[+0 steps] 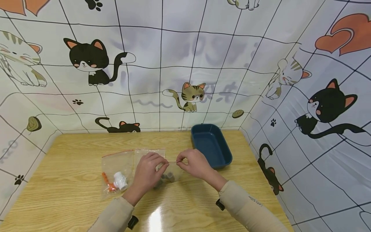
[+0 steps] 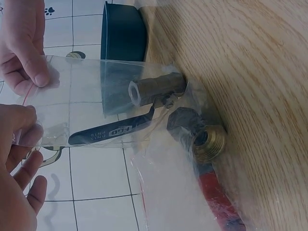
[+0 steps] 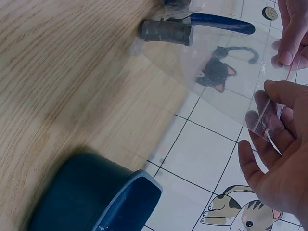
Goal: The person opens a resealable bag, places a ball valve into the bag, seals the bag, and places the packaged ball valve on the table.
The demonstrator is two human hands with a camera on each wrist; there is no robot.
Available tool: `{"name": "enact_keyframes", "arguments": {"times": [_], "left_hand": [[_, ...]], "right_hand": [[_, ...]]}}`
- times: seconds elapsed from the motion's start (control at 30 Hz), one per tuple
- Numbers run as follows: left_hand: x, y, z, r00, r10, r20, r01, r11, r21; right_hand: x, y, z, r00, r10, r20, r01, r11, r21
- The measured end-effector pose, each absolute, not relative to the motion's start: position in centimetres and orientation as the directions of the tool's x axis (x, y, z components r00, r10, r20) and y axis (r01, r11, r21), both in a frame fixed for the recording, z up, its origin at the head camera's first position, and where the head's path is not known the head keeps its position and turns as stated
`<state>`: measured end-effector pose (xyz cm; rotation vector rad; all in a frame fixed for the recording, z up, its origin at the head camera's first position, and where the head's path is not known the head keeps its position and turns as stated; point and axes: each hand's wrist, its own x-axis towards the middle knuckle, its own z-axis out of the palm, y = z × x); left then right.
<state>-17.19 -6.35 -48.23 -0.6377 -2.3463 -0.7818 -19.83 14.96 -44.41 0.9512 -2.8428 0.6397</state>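
A clear zip bag (image 2: 82, 79) with a red seal line is stretched between the hands above the table. The left hand (image 1: 148, 170) pinches one end of its top edge between thumb and fingers. At the other end, the right hand (image 1: 195, 162) pinches the same edge. Inside the bag is a grey metal ball valve (image 2: 156, 89) with a dark blue lever handle (image 2: 113, 129). Beneath, another clear bag holds a brass-threaded valve (image 2: 210, 144) with a red handle (image 2: 216, 197); in the head view the left hand partly hides it.
Left of the hands lies a clear bag (image 1: 120, 159) with a white fitting (image 1: 120, 181) and an orange-handled part (image 1: 109, 183). A dark blue bin (image 1: 227, 154) stands on the wooden table (image 1: 72, 180), right of the hands. Cat-print cloth (image 1: 150, 48) hangs behind and at both sides.
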Motion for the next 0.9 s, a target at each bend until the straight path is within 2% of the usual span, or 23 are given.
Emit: {"name": "enact_keyframes", "arguments": {"times": [0.3,0.6,0.9], "left_hand": [[-17.01,-6.53,-48.09,-0.719,0.239,0.653,0.586,0.714,0.383],[-17.13,-6.68,-48.38,-0.721,0.238,0.651,0.582,0.718,0.383],[-17.12,-6.74,-48.37,-0.724,0.234,0.649,0.58,0.716,0.389]], "right_hand": [[-20.0,15.52,-44.56,-0.835,-0.526,0.163,-0.545,0.746,-0.383],[-20.02,15.6,-44.84,-0.81,-0.533,0.244,-0.587,0.741,-0.327],[-20.06,15.94,-44.58,-0.828,-0.522,0.204,-0.56,0.752,-0.349]]}}
